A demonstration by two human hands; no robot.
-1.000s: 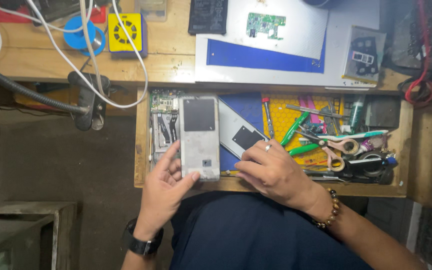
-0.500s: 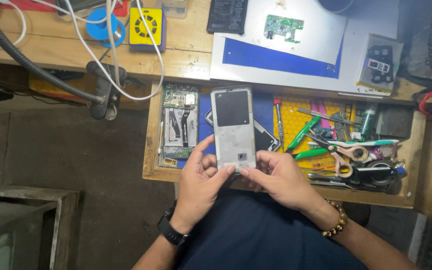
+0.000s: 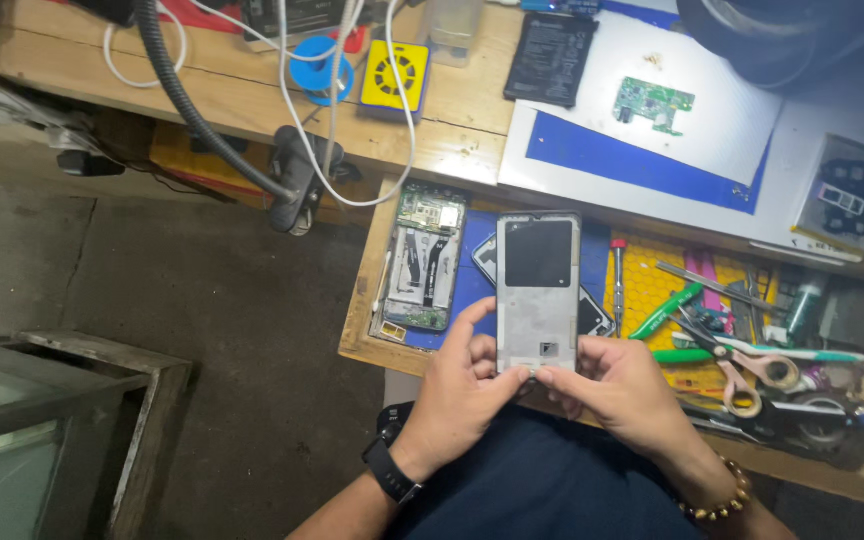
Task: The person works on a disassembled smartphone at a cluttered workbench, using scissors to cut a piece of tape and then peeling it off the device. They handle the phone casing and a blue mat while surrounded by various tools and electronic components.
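Note:
Both my hands hold a grey phone screen panel [image 3: 537,292], its back side up with a black rectangle near the top. My left hand [image 3: 459,400] grips its lower left edge, thumb along the side. My right hand [image 3: 614,392] pinches the bottom edge from the right. The panel hovers over an open wooden drawer [image 3: 364,290]. An opened phone body [image 3: 422,257] with exposed boards lies in the drawer on a blue mat, left of the panel.
The drawer's right part holds a yellow mat [image 3: 652,290], green-handled tools [image 3: 664,311], scissors [image 3: 747,365] and a red screwdriver [image 3: 618,280]. On the bench above lie a green circuit board [image 3: 653,103], a black battery [image 3: 551,45], a yellow fan unit [image 3: 393,75] and cables [image 3: 297,190].
My right hand left the drawer and joined my left on the panel's bottom edge. The panel shifted right and the view tilted leftward and closer.

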